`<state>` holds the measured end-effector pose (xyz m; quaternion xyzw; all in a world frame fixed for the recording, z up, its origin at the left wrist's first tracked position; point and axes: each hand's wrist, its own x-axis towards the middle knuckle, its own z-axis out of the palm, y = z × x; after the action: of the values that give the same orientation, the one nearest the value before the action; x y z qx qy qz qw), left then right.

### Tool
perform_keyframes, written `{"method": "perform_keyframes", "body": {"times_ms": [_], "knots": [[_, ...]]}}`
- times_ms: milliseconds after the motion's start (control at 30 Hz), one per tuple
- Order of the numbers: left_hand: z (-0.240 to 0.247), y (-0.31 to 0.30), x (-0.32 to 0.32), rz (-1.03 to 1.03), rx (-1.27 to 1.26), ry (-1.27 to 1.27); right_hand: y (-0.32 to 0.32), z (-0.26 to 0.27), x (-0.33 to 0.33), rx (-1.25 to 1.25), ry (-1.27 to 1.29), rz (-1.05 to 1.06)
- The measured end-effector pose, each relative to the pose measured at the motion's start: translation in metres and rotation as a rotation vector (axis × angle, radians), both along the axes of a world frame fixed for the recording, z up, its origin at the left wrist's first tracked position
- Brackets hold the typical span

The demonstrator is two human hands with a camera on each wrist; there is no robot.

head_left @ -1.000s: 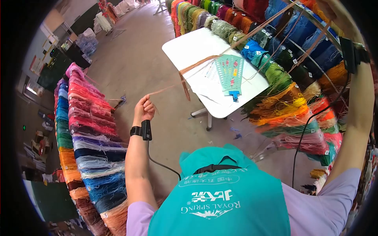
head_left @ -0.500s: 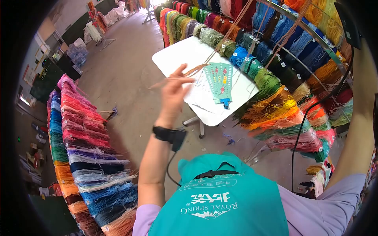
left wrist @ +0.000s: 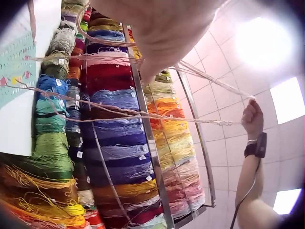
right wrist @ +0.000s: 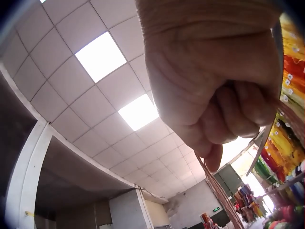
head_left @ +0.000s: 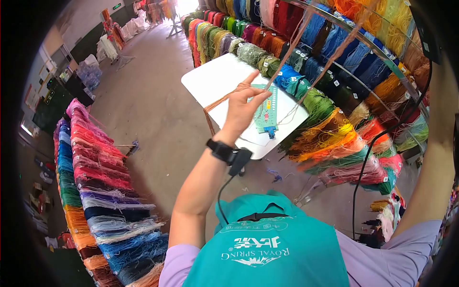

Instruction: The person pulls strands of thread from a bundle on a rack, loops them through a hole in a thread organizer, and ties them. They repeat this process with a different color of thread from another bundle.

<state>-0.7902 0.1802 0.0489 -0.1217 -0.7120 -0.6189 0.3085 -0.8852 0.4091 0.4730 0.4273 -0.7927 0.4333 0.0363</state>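
Observation:
My left hand [head_left: 241,107] is raised over the white table [head_left: 203,81], index finger stretched out, thumb and other fingers at a strand of pinkish-brown yarn [head_left: 290,50]. The yarn rises from this hand toward the upper right, while a brown length hangs at the table's left edge. In the left wrist view, strands run past the left hand to my right hand [left wrist: 252,117], held high near the ceiling. The right wrist view shows the right hand's fingers curled around the yarn [right wrist: 220,193]. Beneath the left hand lies a green punched card [head_left: 267,117] with a blue clip [head_left: 271,132].
Racks of coloured skeins [head_left: 330,112] stand along the right, with a metal rail [head_left: 377,50] above. Another rack of skeins [head_left: 95,162] is at the left. Concrete floor [head_left: 148,91] runs between them. A black cable [head_left: 368,158] hangs along the right arm.
My left hand has swung from the left, where it pinched a thin strand end, rightward to over the table and the yarn. The right arm stays raised at the upper right.

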Motion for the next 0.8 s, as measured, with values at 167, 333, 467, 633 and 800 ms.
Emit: {"method": "perform_keyframes", "body": {"times_ms": [167, 333, 467, 633, 800], "knots": [[0.007, -0.076, 0.074, -0.465, 0.364, -0.209, 0.027, -0.040, -0.010, 0.166, -0.032, -0.033], [-0.015, -0.171, 0.154, -0.436, 0.556, -0.308, 0.061, -0.118, -0.062, 0.322, -0.273, 0.234], [-0.039, -0.254, 0.229, -0.298, 0.643, -0.406, 0.081, -0.197, -0.073, 0.086, -0.568, 0.227], [-0.043, -0.318, 0.315, -0.174, 0.651, -0.464, 0.093, -0.278, -0.066, -0.010, -0.791, 0.108], [-0.024, -0.355, 0.377, -0.067, 0.690, -0.533, 0.093, -0.345, -0.035, 0.104, -0.810, 0.000]]}}
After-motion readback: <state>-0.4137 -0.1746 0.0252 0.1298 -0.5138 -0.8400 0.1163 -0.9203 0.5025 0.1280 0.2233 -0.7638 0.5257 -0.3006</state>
